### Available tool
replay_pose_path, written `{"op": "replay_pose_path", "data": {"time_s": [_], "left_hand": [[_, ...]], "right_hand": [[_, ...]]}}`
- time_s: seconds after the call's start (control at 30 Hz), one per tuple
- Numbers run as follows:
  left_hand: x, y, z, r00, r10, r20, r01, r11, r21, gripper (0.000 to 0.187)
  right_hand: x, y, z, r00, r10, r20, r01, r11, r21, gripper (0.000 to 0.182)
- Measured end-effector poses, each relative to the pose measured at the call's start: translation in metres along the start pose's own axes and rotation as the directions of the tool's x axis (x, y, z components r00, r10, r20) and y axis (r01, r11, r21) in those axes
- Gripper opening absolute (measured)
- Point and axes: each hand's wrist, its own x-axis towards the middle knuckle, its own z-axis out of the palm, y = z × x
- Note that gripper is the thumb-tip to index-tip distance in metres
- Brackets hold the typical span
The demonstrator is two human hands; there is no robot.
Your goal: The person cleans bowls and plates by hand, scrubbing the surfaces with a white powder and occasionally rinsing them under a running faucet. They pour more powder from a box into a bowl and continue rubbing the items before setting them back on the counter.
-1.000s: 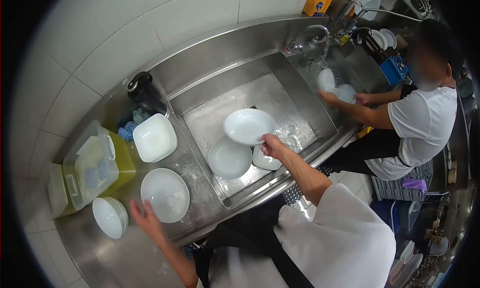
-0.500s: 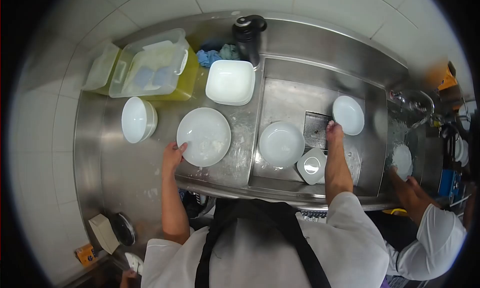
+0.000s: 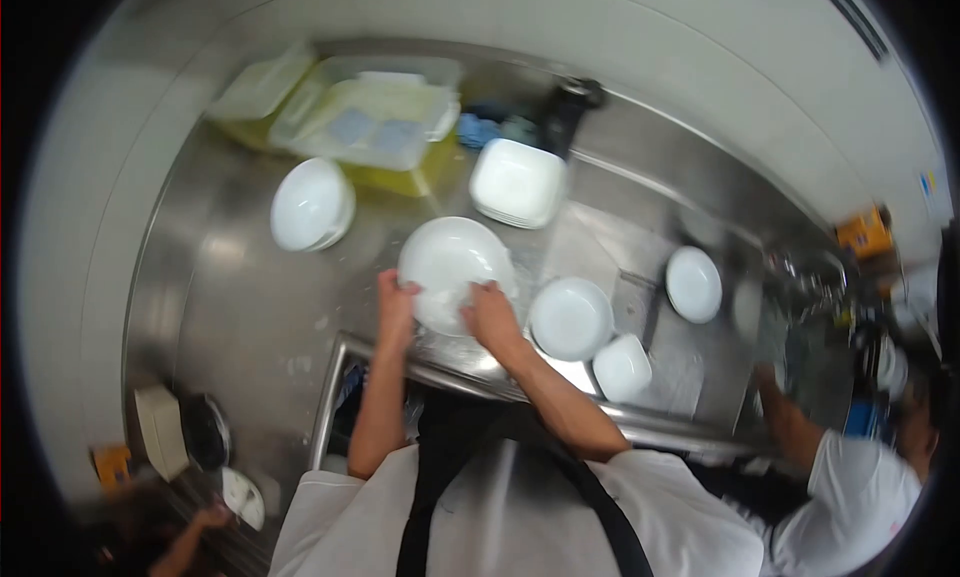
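A large round white plate [image 3: 455, 252] lies on the steel counter in front of me. My left hand [image 3: 397, 305] grips its left rim, thumb near the edge. Over the plate's lower right part is my right hand [image 3: 488, 315], its fingers curled against the surface; whatever they may hold is hidden and blurred. Just right of that hand, in the sink, sit a round white dish [image 3: 571, 319] and a squarish white dish [image 3: 622, 368]. An oval white dish [image 3: 693, 285] rests farther right in the sink.
Stacked square dishes [image 3: 518, 182], white bowls [image 3: 310, 205], a plastic tub [image 3: 430, 157] with yellow liquid, blue cloth [image 3: 478, 131] and a black bottle [image 3: 568, 117] stand behind. Another person's arm [image 3: 790, 417] works at the right basin; a hand [image 3: 213, 515] shows at lower left.
My right hand has moved left from beside the oval dish in the sink onto the large plate. My left hand stays on the plate's rim. The camera view has turned and shifted.
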Motion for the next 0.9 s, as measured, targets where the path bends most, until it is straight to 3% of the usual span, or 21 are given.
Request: {"op": "replay_pose_path", "data": {"time_s": [0.03, 0.07, 0.1, 0.13, 0.17, 0.2, 0.23, 0.27, 0.33, 0.43, 0.53, 0.57, 0.6, 0.7, 0.77, 0.83, 0.87, 0.9], "left_hand": [[-0.014, -0.003, 0.007, 0.998, 0.052, 0.026, -0.048, 0.989, -0.143, 0.052], [-0.023, -0.023, 0.020, 0.996, -0.066, -0.056, 0.041, 0.929, -0.367, 0.063], [-0.013, -0.058, 0.021, 0.999, 0.015, -0.045, -0.031, 0.925, -0.380, 0.069], [-0.025, -0.058, 0.029, 0.982, 0.060, -0.177, -0.095, 0.975, -0.200, 0.063], [-0.038, -0.051, 0.031, 0.978, 0.089, -0.187, -0.106, 0.991, -0.085, 0.058], [-0.039, -0.057, 0.039, 0.961, 0.138, -0.240, -0.167, 0.981, -0.104, 0.055], [-0.056, -0.030, 0.040, 0.974, 0.063, -0.218, -0.110, 0.971, -0.212, 0.057], [-0.046, -0.045, 0.043, 0.973, 0.075, -0.220, -0.118, 0.975, -0.190, 0.056], [-0.067, -0.013, 0.029, 0.979, -0.047, -0.199, -0.004, 0.969, -0.246, 0.058], [-0.064, -0.014, 0.022, 0.982, -0.001, -0.188, -0.035, 0.982, -0.188, 0.057], [-0.067, -0.032, 0.025, 0.969, -0.011, -0.246, -0.024, 0.990, -0.139, 0.057], [-0.063, -0.039, 0.026, 0.966, 0.017, -0.259, -0.052, 0.990, -0.128, 0.057], [-0.058, -0.046, 0.026, 0.961, 0.053, -0.273, -0.085, 0.991, -0.107, 0.057], [-0.054, -0.053, 0.031, 0.962, 0.083, -0.260, -0.124, 0.982, -0.145, 0.061], [-0.060, -0.041, 0.026, 0.967, 0.076, -0.242, -0.116, 0.981, -0.156, 0.061], [-0.051, -0.046, 0.024, 0.959, 0.082, -0.271, -0.118, 0.985, -0.122, 0.059], [-0.047, -0.051, 0.022, 0.961, 0.047, -0.274, -0.093, 0.983, -0.156, 0.059], [-0.048, -0.050, 0.023, 0.963, 0.038, -0.265, -0.094, 0.975, -0.203, 0.060]], "right_hand": [[0.005, 0.010, 0.017, 0.997, -0.033, -0.074, 0.029, 0.998, -0.054, 0.031], [0.004, 0.015, 0.015, 0.996, -0.070, -0.063, 0.069, 0.997, -0.028, 0.029], [0.005, 0.010, 0.006, 0.997, -0.075, -0.023, 0.076, 0.996, 0.036, 0.030], [0.002, 0.014, 0.006, 0.995, -0.088, -0.047, 0.088, 0.996, -0.003, 0.031], [0.000, 0.014, 0.003, 0.997, -0.055, -0.050, 0.058, 0.996, 0.061, 0.035], [0.001, 0.011, 0.002, 0.999, 0.041, -0.004, -0.041, 0.997, 0.062, 0.032], [0.001, 0.004, 0.000, 1.000, 0.016, 0.006, -0.016, 1.000, 0.020, 0.037], [0.003, -0.001, -0.002, 0.994, 0.045, 0.097, -0.046, 0.999, 0.012, 0.043], [-0.002, -0.013, 0.006, 0.982, 0.004, 0.186, -0.013, 0.999, 0.046, 0.044], [-0.005, -0.011, 0.011, 0.970, -0.221, 0.105, 0.229, 0.971, -0.070, 0.034], [0.008, -0.006, 0.009, 0.963, -0.253, 0.095, 0.259, 0.963, -0.069, 0.029], [0.014, -0.010, 0.009, 0.979, -0.198, 0.051, 0.202, 0.974, -0.103, 0.026], [0.028, 0.009, 0.014, 0.966, -0.257, 0.024, 0.258, 0.964, -0.066, 0.026], [0.050, -0.012, 0.021, 0.990, -0.126, -0.057, 0.127, 0.992, 0.003, 0.026], [0.054, -0.022, 0.028, 0.956, -0.280, 0.092, 0.288, 0.954, -0.089, 0.034], [0.012, -0.037, 0.026, 0.893, -0.321, 0.315, 0.305, 0.947, 0.101, 0.045], [-0.008, -0.050, 0.007, 0.852, -0.159, 0.499, 0.106, 0.986, 0.132, 0.056], [-0.021, -0.041, 0.001, 0.814, -0.135, 0.565, 0.181, 0.983, -0.026, 0.057]]}}
